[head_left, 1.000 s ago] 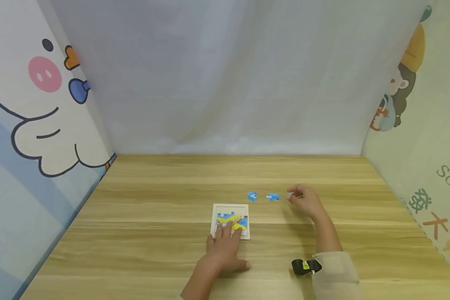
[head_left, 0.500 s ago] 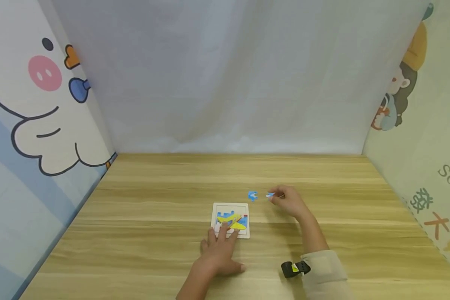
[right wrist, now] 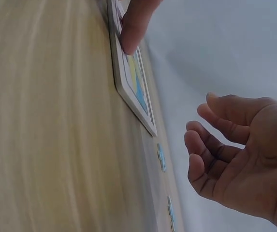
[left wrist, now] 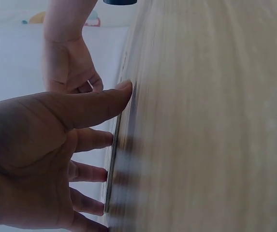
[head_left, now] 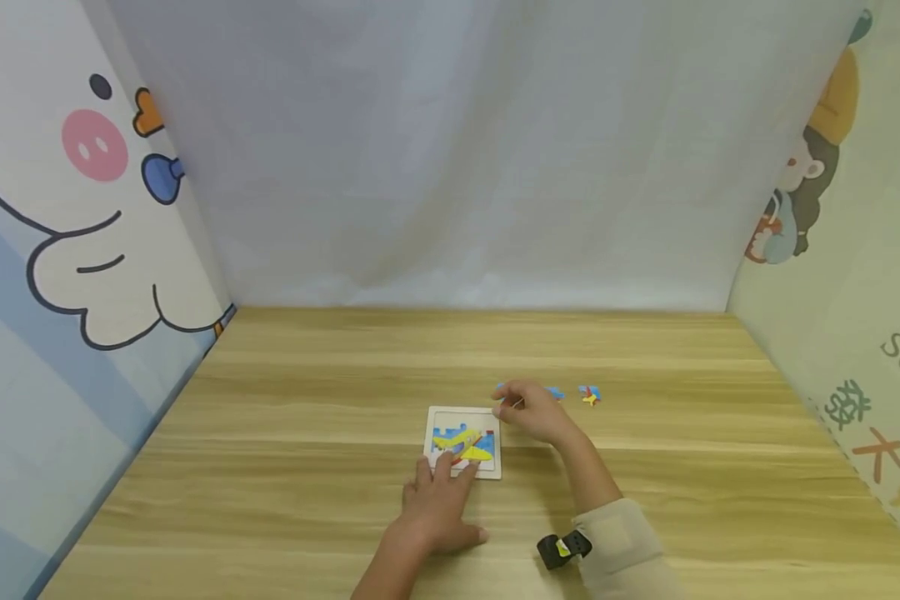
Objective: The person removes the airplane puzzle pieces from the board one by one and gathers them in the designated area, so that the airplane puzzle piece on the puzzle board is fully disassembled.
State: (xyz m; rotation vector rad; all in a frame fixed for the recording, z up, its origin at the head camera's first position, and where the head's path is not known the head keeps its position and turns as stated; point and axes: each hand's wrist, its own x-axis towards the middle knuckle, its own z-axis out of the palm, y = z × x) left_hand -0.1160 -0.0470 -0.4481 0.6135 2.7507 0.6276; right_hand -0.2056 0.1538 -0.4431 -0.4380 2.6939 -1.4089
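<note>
A square wooden jigsaw puzzle board lies on the table, its partly filled picture showing a yellow airplane on blue. My left hand rests its straight fingertips on the near edge of the board, thumb spread out to the side. Just beyond the board's far right corner hovers my right hand, fingers loosely curled; in the right wrist view nothing shows between thumb and fingertips. Behind it a blue puzzle piece is mostly hidden in the head view. A second blue piece shows past the knuckles.
Farther right lies a blue puzzle piece with red and yellow. The wood-grain table ends at a pale curtain behind, with printed cartoon panels on both sides. A black strap device is on the right wrist.
My right hand has moved left, from the rightmost piece past the middle one to the piece nearest the board. The rightmost piece is uncovered. My left fingers have drawn back slightly on the board.
</note>
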